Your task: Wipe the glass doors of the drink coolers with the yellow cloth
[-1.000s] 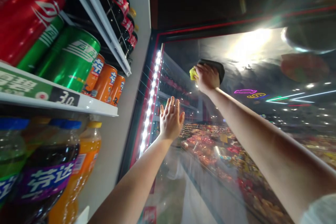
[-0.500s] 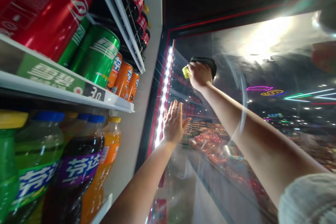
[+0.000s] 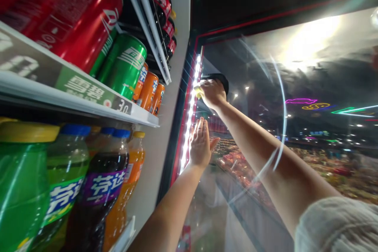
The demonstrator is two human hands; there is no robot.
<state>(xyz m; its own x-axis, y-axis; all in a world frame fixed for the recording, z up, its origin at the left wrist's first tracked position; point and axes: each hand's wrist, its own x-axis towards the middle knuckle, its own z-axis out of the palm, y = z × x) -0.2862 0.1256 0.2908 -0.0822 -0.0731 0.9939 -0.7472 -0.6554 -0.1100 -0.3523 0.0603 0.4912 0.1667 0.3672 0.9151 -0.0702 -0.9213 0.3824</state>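
Note:
My right hand (image 3: 213, 93) reaches up to the glass door (image 3: 251, 67), fingers closed over a small yellow cloth (image 3: 198, 92) at the strip light (image 3: 193, 98) on the door's left side. Most of the cloth is hidden under my fingers. A dark rounded shape (image 3: 223, 81) shows just behind this hand; whether it is part of what I hold or a reflection, I cannot tell. Lower down, my left hand (image 3: 200, 147) lies flat on the glass beside the light, its fingers stretched, the thumb apart and nothing in it. White curved streaks (image 3: 284, 114) mark the pane.
Drink shelves fill the left: red cans (image 3: 85, 15), green cans (image 3: 126, 63) and orange cans (image 3: 149, 90) above a shelf edge (image 3: 141, 116), with soda bottles (image 3: 103, 185) below. Dark bottles (image 3: 163, 6) stand on the upper rack. The door's dark frame (image 3: 174, 153) runs beside the cabinet wall.
My right hand has moved left across the glass with the yellow cloth, up to the strip light. My left hand stays flat on the pane. The view has shifted slightly.

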